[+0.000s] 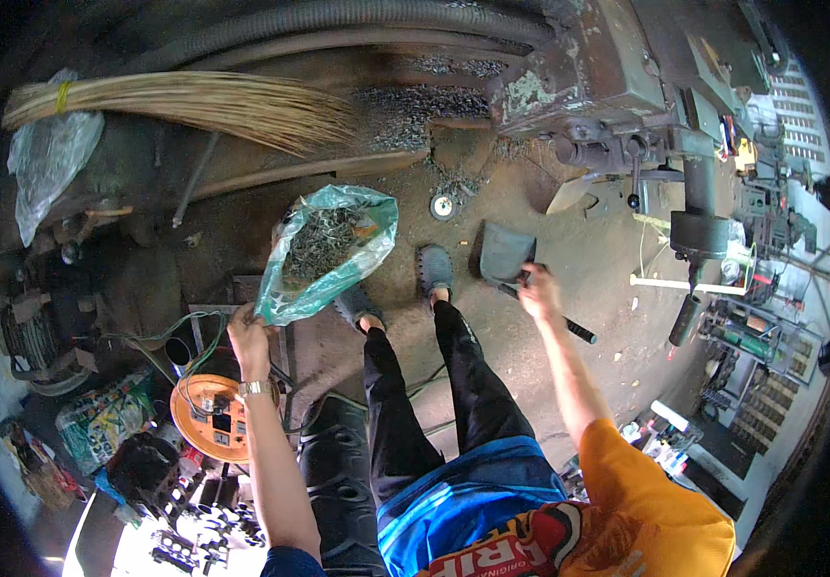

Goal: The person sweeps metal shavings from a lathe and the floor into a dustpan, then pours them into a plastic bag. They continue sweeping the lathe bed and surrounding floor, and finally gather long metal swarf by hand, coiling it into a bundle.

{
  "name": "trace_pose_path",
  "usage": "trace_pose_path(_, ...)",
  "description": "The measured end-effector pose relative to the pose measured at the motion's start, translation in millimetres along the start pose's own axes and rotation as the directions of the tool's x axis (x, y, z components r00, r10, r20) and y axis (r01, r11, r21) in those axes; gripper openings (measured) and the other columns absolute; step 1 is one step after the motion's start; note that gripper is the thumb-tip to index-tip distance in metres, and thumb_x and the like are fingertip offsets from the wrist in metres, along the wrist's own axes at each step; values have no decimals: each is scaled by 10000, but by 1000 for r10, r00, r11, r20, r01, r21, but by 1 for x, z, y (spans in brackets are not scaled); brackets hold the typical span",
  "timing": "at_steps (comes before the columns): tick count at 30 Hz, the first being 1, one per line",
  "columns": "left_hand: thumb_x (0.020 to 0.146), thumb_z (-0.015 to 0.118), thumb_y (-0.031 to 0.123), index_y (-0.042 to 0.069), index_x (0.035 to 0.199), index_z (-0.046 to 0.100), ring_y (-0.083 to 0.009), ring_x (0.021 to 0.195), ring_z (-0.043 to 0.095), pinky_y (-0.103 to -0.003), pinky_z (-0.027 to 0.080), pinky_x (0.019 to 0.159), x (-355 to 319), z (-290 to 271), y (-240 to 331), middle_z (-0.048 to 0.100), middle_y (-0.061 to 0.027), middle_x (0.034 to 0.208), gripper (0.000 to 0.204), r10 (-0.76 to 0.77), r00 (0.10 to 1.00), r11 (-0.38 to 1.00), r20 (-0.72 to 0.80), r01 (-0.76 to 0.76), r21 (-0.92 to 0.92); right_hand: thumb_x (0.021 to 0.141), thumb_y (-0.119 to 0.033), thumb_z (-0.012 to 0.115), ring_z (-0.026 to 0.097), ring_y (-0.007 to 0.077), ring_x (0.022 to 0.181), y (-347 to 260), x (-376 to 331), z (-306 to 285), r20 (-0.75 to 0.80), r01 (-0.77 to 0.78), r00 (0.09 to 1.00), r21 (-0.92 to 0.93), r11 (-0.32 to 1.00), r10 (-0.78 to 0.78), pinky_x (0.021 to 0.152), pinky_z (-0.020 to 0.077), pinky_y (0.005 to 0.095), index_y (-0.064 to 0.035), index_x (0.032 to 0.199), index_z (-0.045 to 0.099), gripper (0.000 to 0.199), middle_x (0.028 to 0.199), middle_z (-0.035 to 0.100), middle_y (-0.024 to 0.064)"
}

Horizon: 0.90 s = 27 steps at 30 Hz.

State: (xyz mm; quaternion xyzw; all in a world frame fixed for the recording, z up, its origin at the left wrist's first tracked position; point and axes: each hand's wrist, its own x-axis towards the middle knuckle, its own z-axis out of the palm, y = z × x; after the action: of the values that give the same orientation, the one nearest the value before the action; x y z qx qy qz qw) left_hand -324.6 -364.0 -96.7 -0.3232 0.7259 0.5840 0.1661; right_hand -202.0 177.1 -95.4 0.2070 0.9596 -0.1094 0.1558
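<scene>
A green translucent plastic bag [314, 306] stands with its mouth spread wide, and a tangle of metal shavings [324, 240] shows inside. My left hand [250, 338] pinches the bag's near left rim. To the right, a grey dustpan [508, 253] is beside my right foot, its black-gripped handle [580, 333] slanting down to the right. My right hand [540, 291] has its fingers closed at the dustpan's near right edge, where the handle joins; the exact grip is partly hidden behind the fingers.
A straw broom [194, 101] lies across the far left beside a clear plastic bag [50, 159]. Loose shavings [420, 111] heap under the machine [578, 87]. A small round disc [443, 207] lies on the floor. An orange round stool [208, 416] stands beneath my left forearm.
</scene>
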Motion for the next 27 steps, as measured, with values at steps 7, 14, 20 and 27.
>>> trace_pose_path(7,850,476,-102,-102,1119,542,-213,820,607,-338,574,679,37,-18,6,589,-136,969,277,-150,986,925,-76,112,-363,826,-435,683,605,397,1132,193,-51,-34,369,-468,731,-341,815,574,930,494,480,-9,1203,619,572,1263,575,303)
trace_pose_path(14,851,595,-36,-58,929,591,-223,802,609,-366,558,756,58,-43,-2,606,-136,975,81,50,994,972,-93,-70,-226,850,-421,675,648,261,582,228,-61,2,591,-697,548,-70,714,592,564,524,397,-54,917,720,376,697,676,156)
trace_pose_path(20,822,522,-96,-72,1095,550,-199,873,576,-353,533,799,28,-7,27,573,-113,1001,275,-88,986,907,-140,21,-420,890,-311,584,498,122,429,215,-68,12,844,-898,388,255,359,370,374,369,281,-86,817,647,245,598,583,31)
trace_pose_path(27,829,603,-62,-55,1148,551,-186,796,617,-266,525,589,25,56,69,612,-130,1027,324,-92,991,974,-100,69,-216,885,-341,626,489,145,429,165,-66,45,598,-758,643,404,512,478,381,356,361,-91,598,569,385,542,532,11)
